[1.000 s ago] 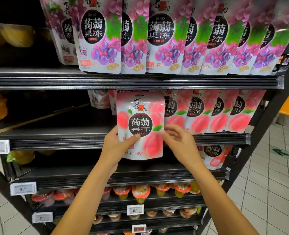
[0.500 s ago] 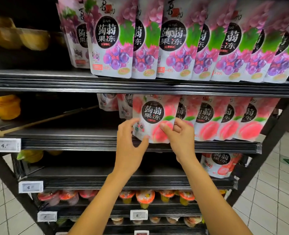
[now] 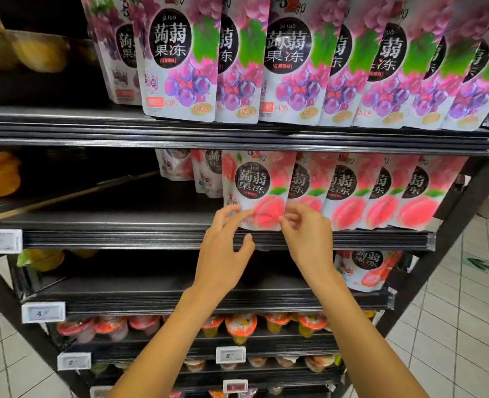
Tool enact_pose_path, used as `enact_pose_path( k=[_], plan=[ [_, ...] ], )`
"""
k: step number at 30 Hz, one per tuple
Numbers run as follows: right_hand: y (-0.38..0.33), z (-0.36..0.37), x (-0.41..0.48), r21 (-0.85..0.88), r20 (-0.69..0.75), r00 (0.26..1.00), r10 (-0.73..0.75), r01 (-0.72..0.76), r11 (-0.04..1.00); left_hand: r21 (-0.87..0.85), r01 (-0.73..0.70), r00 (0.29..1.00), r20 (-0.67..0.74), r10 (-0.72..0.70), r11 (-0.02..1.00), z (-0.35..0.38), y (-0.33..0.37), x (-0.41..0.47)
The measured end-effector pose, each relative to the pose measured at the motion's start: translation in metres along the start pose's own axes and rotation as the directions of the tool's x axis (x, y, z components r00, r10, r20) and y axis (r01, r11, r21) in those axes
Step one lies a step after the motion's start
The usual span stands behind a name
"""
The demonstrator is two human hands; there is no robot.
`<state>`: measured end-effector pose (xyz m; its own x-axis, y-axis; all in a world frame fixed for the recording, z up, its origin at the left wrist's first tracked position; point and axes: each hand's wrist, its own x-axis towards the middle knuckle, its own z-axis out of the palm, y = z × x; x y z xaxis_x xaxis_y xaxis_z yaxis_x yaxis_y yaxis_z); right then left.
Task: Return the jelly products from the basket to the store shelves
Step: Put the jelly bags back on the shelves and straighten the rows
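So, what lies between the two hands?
In the head view, the lower part of the front peach jelly pouch lies between the left hand and the right hand, above the shelf edge.

Head-worn view, facing shelves (image 3: 108, 239), close range

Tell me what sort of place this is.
A shop, most likely a supermarket aisle: tiered black shelves hold rows of identical grape jelly pouches and peach jelly pouches, and price tags are clipped to the shelf edges.
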<state>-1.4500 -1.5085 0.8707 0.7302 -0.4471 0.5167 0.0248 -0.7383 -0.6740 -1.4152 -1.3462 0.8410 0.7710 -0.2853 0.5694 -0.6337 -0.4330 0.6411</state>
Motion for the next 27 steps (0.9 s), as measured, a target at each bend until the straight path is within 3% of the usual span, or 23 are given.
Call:
enact_pose_path(
  k=[19, 27],
  plan=[
    [0.0, 0.009, 0.0, -0.072, 0.03, 0.998, 0.061, -0.059, 0.996, 0.089, -0.001, 0.999, 0.032, -0.002, 0.996, 0.002, -0.001, -0.003],
    [0.0, 0.003, -0.001, -0.003, 0.034, 0.999, 0.042, -0.042, 0.999, 0.051, -0.019, 0.999, -0.03, 0.021, 0.998, 0.002, 0.0, -0.008]
  ],
)
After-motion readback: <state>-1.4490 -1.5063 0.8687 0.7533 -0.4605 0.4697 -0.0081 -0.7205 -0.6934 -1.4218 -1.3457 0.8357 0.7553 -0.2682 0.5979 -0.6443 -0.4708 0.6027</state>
